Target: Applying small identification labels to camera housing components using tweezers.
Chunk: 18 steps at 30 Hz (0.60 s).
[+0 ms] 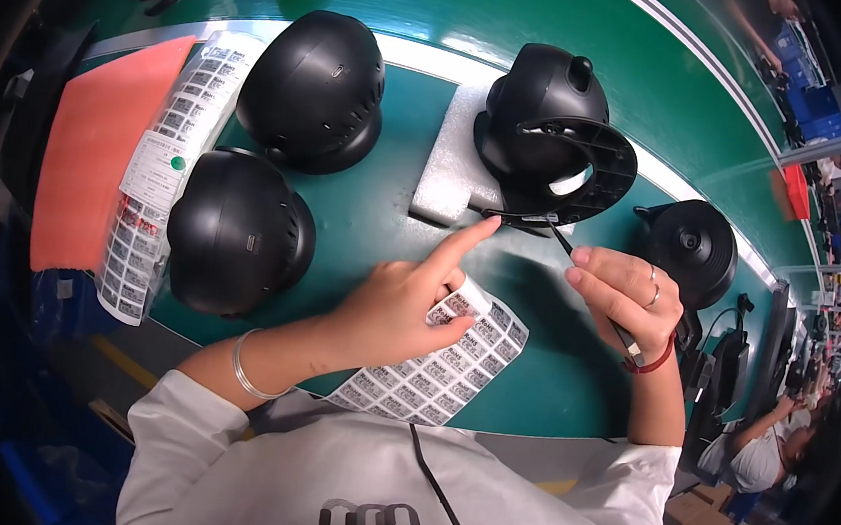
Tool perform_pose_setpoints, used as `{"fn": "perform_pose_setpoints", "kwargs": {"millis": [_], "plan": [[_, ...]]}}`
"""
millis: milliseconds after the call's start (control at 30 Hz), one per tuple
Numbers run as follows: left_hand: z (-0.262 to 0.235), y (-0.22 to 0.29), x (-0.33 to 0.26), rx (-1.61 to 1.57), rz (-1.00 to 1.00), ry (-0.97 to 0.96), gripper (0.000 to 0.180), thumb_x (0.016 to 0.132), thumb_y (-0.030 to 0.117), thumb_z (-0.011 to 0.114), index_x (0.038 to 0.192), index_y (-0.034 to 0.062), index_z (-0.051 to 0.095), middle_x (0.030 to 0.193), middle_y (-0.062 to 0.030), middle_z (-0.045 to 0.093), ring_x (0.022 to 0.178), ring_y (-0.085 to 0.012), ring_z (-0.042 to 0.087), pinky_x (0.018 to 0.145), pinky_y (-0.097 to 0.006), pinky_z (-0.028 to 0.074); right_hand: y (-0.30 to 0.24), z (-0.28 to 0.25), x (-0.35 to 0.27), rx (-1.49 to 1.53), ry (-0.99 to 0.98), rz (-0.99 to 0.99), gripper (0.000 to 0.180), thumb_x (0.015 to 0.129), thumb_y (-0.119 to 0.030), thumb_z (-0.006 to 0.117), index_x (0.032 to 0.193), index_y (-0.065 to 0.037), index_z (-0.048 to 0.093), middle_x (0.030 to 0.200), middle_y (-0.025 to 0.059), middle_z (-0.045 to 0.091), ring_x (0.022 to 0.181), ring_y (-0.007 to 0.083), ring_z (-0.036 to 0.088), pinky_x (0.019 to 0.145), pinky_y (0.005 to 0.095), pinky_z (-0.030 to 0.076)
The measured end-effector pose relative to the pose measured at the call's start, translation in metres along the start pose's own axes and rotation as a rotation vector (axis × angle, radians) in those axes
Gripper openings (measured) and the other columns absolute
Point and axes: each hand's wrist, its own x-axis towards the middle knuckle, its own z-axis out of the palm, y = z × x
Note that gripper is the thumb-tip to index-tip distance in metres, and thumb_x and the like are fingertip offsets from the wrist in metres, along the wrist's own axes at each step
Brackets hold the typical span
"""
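A black rounded plastic housing [545,98] with an open ring-shaped part lies tilted on a foam block [455,156]. My left hand [402,306] stretches its index finger to the near rim of this part, seemingly touching it. Its thumb lies over a sheet of printed labels [430,378], with the other fingers curled by the sheet's upper edge. My right hand [632,301] is closed around dark slim tweezers [589,277]. The tweezers' tip meets the near rim at a small pale label [541,219].
Two black rounded housings [311,88] [238,232] stand on the left of the green table. Beside them are a long strip of labels [189,107] and an orange sheet [95,154]. Another black round unit [692,251] stands at right. Another person [759,447] sits farther right.
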Motion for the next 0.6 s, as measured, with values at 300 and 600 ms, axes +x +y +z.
{"fn": "perform_pose_setpoints", "kwargs": {"millis": [300,600], "plan": [[-0.003,0.004,0.000,0.018,-0.043,-0.048,0.086,0.081,0.001,0.069,0.152,0.0097,0.021,0.086,-0.0075,0.068,0.072,-0.0112,0.064,0.071,-0.025,0.052,0.007,0.000,-0.002,0.035,-0.021,0.012,0.020,0.065,0.006,0.075,0.084,0.000,0.072,0.082,0.0097,0.069,0.078,0.0227,0.070,0.071,0.0312,0.061],[0.001,-0.001,0.000,0.008,0.037,0.006,0.087,0.078,0.005,0.068,0.151,0.0084,0.023,0.074,-0.0087,0.063,0.060,-0.0225,0.061,0.063,-0.035,0.050,-0.002,0.010,-0.017,0.166,0.126,0.349,0.021,0.071,0.011,0.073,0.091,0.004,0.071,0.090,0.0149,0.071,0.079,0.0240,0.071,0.074,0.0287,0.057]]}}
